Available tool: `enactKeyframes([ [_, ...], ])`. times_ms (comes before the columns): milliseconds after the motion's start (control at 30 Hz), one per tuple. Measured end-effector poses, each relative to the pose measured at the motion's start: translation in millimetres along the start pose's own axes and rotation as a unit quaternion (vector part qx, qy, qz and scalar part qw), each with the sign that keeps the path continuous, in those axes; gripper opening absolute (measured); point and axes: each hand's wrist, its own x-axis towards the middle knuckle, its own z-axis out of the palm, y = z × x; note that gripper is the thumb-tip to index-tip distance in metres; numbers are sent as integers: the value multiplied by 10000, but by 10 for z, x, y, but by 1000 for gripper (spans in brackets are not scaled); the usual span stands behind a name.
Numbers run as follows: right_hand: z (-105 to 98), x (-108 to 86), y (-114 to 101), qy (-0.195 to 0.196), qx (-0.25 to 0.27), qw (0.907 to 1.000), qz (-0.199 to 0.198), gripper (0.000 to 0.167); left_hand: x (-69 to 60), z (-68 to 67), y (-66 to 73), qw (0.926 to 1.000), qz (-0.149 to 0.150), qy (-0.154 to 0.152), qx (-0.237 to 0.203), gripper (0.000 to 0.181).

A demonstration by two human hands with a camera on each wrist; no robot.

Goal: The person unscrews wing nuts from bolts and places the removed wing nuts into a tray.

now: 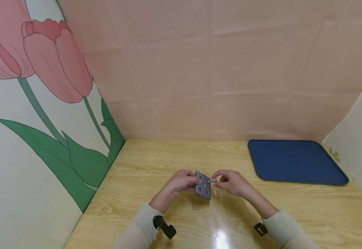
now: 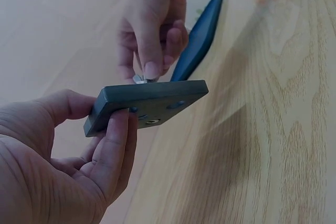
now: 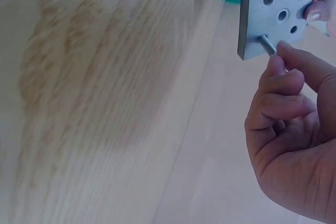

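A square grey metal plate [image 1: 203, 193] with several round holes is held up above the table, tilted. My left hand [image 1: 183, 180] grips its left edge, thumb on one face and fingers behind. From a corner hole of the plate [image 3: 255, 18] sticks out a silver screw [image 3: 268, 45], whose head looks winged in the head view. Thumb and forefinger of my right hand [image 1: 233, 183] pinch the screw's outer end. The left wrist view shows the plate's underside, with a metal ring in one hole; there the right hand [image 2: 155, 19] covers most of the screw.
A dark blue tray [image 1: 296, 162] lies at the back right of the wooden table [image 1: 137, 162]. A pinkish sheet [image 1: 212, 69] hangs behind the table, and a tulip-printed panel [image 1: 53, 138] stands along the left side. Black straps with mounts sit on both sleeves.
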Motion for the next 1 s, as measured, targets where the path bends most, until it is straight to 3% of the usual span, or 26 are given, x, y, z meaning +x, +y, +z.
enactKeyframes([
  [167, -22, -7, 18, -10, -45, 9996, -285, 21, 6, -9, 6, 10000, -7, 0, 25, 22],
  [267, -28, -9, 13, 36, 12, 9997, -246, 25, 11, -7, 3, 10000, 4, 0, 32, 23],
  [533, -32, -5, 3, 311, 487, 9972, 483, 47, 10, 13, 13, 9999, -24, 31, 99, 23],
  [733, -14, -5, 0, 215, 711, 9912, 1095, 57, 10, 18, 6, 10000, 19, -3, 63, 22],
  [1000, 48, -10, 4, -3, 677, 9908, 1171, 57, 3, 19, 6, 9999, 19, 31, 116, 21],
])
